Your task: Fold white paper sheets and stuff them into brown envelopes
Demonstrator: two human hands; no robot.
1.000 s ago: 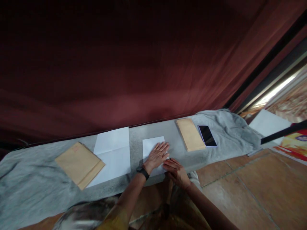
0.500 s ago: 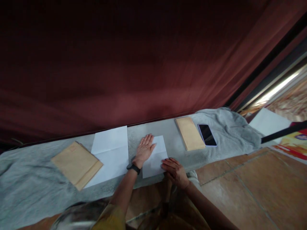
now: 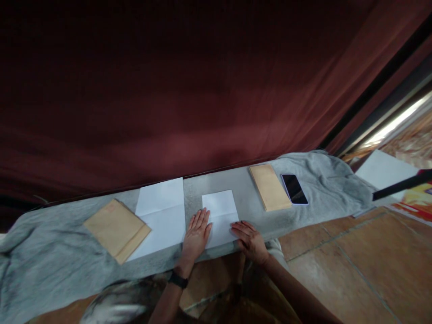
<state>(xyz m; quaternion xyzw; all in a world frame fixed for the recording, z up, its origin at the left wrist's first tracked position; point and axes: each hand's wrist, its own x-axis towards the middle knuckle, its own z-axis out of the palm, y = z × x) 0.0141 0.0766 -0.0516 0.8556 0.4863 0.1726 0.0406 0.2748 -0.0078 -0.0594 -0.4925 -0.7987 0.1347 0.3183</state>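
Note:
A small white sheet of paper, with a crease across it, lies on the grey cloth-covered bench in front of me. My left hand, with a dark watch on its wrist, rests open over the sheet's left edge, fingers stretched out. On the lower right edge of the same sheet lie the fingers of my right hand, flat and extended. To the left is a larger creased white sheet, partly under a brown envelope.
Right of the small sheet lie a narrow brown envelope and a phone with a pale purple edge. A dark red curtain hangs behind the bench. Tiled floor and a colourful printed package are at the right.
My left hand has slid down toward me along the small sheet's left edge, uncovering its upper left part. My right hand stays at the lower right edge. The view has shifted slightly.

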